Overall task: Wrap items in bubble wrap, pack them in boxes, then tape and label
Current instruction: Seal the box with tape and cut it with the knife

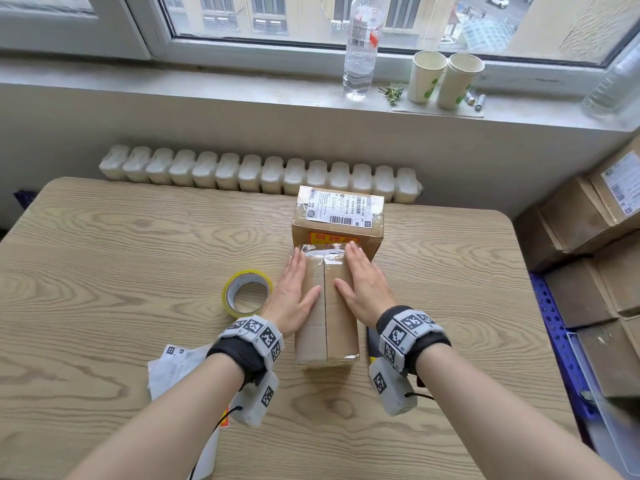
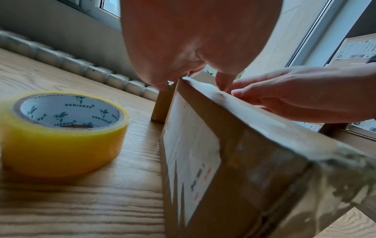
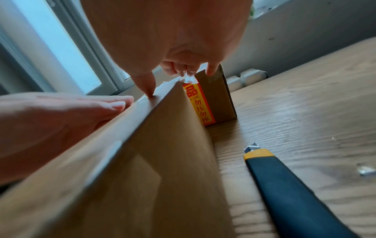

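Note:
A closed brown cardboard box (image 1: 327, 327) lies lengthwise on the wooden table (image 1: 104, 258), its top seam running away from me, clear tape across its far end. My left hand (image 1: 294, 292) lies flat on the left top flap, my right hand (image 1: 363, 285) flat on the right flap, fingers straight. In the left wrist view the box (image 2: 234, 161) fills the right side with the right hand (image 2: 295, 99) on its top. Behind stands a second box (image 1: 337, 220) with a shipping label and a red-and-yellow sticker (image 3: 200, 104).
A yellow tape roll (image 1: 246, 292) lies left of the box. A black-and-yellow utility knife (image 3: 289, 190) lies right of it. Paper labels (image 1: 173, 365) sit near my left forearm. Stacked cardboard boxes (image 1: 588, 271) fill the right edge. Bottle and cups stand on the windowsill.

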{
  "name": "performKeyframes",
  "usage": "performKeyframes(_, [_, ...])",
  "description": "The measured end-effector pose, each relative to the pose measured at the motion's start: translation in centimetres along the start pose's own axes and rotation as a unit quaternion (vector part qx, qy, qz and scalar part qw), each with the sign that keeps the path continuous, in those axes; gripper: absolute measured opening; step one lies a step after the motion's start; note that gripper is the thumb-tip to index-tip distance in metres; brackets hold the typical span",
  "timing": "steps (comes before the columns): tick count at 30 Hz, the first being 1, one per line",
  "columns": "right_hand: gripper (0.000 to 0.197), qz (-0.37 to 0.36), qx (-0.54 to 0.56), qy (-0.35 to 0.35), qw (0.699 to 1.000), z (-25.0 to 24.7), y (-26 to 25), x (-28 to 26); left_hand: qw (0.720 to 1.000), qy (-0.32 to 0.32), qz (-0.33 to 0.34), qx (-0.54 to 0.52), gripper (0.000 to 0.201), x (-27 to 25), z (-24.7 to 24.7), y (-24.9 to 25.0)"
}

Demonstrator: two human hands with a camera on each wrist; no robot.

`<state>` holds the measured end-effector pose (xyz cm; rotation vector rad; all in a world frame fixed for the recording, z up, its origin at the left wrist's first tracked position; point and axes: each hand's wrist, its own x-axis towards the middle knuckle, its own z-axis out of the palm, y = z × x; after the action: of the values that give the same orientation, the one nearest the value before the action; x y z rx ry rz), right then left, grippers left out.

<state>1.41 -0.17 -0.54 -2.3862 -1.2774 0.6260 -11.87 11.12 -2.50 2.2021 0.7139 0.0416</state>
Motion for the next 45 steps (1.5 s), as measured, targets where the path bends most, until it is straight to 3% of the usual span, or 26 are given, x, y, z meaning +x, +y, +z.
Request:
performKeyframes(5, [0.079, 0.057, 0.13, -0.044, 0.989, -0.7, -0.1, 0.7, 0.995, -0.006, -0.056, -0.087, 0.085, 0.4, -0.1, 0.3])
performKeyframes(8, [0.084, 0.119, 0.277, -0.063, 0.951, -0.4, -0.3, 0.7, 0.968, 0.004, -0.112, -0.224, 0.093, 0.7, 0.1, 0.2])
performKeyframes(11, [0.088, 0.146, 0.372, -0.049, 0.915, 0.3, 0.2, 1.2, 0.932, -0.003, -0.108, -0.347, 0.082, 0.7, -0.3, 0.4])
performKeyframes(14, [0.096, 0.159, 0.386, -0.005, 0.909, 0.5, 1.2, 1.8, 0.933, 0.02, -0.13, -0.334, 0.083, 1.1, -1.1, -0.2])
performKeyframes(19, [0.06, 0.136, 0.372, 0.0, 0.918, -0.5, 2.1, 2.7, 0.929, 0.028, -0.154, -0.335, 0.055, 2.2, -2.0, -1.6])
performKeyframes(27, [0.042, 0.178, 0.517, -0.069, 0.834, -0.4, 2.3, 4.1, 0.883, -0.045, -0.186, -0.428, 0.05, 3.2, -2.3, -1.4])
performKeyframes(29, [0.044, 0.157, 0.488, -0.059, 0.856, -0.5, 2.3, 4.0, 0.908, -0.016, -0.164, -0.386, 0.058, 3.2, -2.3, -1.8])
performKeyframes(33, [0.059, 0.069, 0.325, 0.041, 0.942, -1.3, 2.3, 3.4, 0.986, 0.071, -0.063, -0.134, 0.057, 2.8, -3.1, -1.7])
performKeyframes(35, [0.047, -0.009, 0.221, 0.116, 0.968, -1.8, 2.1, 3.0, 0.994, 0.091, 0.026, -0.054, 0.046, 2.8, -3.5, -1.1])
performKeyframes(37, [0.033, -0.094, 0.154, 0.147, 0.972, -1.9, 1.7, 3.0, 0.992, 0.084, 0.09, -0.034, 0.034, 3.0, -3.6, -0.8])
performKeyframes(40, [0.026, -0.141, 0.108, 0.117, 0.977, -1.4, 1.1, 3.4, 0.993, 0.056, 0.093, -0.055, 0.032, 3.6, -3.1, -0.4])
performKeyframes(45, [0.026, -0.078, 0.105, 0.023, 0.991, -1.2, 0.8, 4.4, 0.996, 0.01, 0.044, -0.071, 0.045, 4.0, -2.7, -0.5])
